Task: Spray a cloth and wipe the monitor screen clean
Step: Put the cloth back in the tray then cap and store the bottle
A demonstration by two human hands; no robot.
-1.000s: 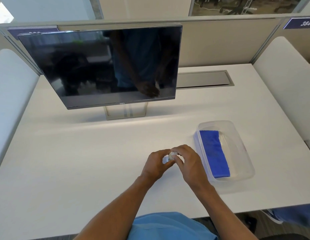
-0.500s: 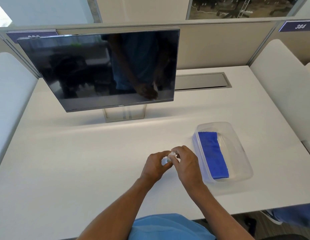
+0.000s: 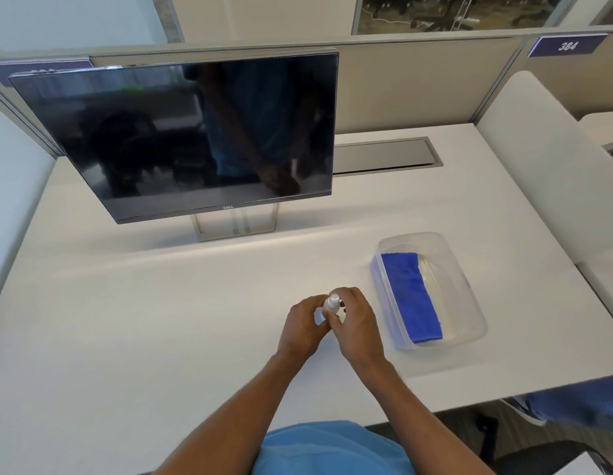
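Fingers [image 3: 327,315] of both hands clamp the small spray bottle [image 3: 332,302], its white top now exposed; cloth [image 3: 409,296] untouched, so I judge uncapping.

1. The bottle [image 3: 331,304] in my hands is white, with a pale cap.
2. At 3 o'clock of it, the cloth [image 3: 410,296] is a solid, bright blue, no pattern.
3. The tub [image 3: 469,303] around the cloth is clear, faintly frosted.
4. At 11 o'clock, the monitor [image 3: 181,138] is black and glossy, with dim reflections; its stand [image 3: 234,226] is silver with grey stripes.
5. The desk [image 3: 126,320] is plain white.
6. At 1 o'clock, the sign [image 3: 567,45] is purple with white numerals.
7. My shirt [image 3: 329,450] is light blue.
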